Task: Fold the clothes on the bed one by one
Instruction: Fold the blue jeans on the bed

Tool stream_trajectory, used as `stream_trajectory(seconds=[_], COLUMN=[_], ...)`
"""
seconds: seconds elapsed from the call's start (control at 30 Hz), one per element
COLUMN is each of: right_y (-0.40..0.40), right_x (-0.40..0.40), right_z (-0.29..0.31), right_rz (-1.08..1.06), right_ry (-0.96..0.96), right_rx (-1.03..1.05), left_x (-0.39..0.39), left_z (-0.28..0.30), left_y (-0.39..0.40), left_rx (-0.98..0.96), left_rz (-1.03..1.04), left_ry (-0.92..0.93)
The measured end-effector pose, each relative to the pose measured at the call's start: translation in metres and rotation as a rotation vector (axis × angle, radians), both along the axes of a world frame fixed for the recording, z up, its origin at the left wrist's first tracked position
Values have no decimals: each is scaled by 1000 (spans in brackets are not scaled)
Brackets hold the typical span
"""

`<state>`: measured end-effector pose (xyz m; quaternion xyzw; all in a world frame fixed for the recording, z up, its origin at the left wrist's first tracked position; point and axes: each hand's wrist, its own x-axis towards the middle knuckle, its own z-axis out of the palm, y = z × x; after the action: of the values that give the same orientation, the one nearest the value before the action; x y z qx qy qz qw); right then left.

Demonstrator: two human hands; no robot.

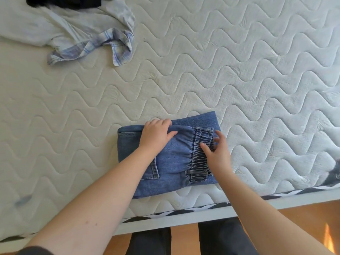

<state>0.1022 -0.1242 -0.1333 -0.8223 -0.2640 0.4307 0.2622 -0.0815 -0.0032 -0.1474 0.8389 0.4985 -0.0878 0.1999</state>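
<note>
Several unfolded garments, a plaid shirt (88,46) among them, are lying far left on the mattress (239,74), likely waiting their turn. Near the front edge, the left hand (156,134) is pressing on the folded jeans (171,159) with curled fingers, while the right hand (217,153), fingers spread, is touching the waistband (199,153), probably flattening it. No containers are showing.

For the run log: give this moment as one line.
folded blue denim jeans on quilted white mattress | left hand presses | right hand at elastic waistband
</note>
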Motion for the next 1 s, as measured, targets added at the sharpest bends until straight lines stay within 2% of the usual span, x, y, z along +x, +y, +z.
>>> stream_trajectory(seconds=[0.07,0.2,0.33,0.5,0.77,0.83,0.9,1.0], right_y=[-2,0,9,18,31,32,26,3], right_x=[-6,-23,-45,-38,-19,-11,-1,17], right_z=[-1,2,-7,-40,-48,-37,-23,-5], right_rz=[75,335,627,848,940,881,723,396], right_ry=[-150,-554,-677,-663,-443,-324,-237,-214], right_rx=[48,217,326,177,157,227,326,315], left_x=[1,-15,-42,-39,-26,-25,-22,-6], left_z=[2,11,5,-22,-41,-33,-21,-3], left_y=[-12,-41,-77,-91,-91,-90,-91,-103], left_rx=[88,283,277,166,126,113,116,146], left_rz=[38,30,10,-61,-18,-13,-3,-91], left_ry=[-50,-294,-239,-16,70,66,13,-223])
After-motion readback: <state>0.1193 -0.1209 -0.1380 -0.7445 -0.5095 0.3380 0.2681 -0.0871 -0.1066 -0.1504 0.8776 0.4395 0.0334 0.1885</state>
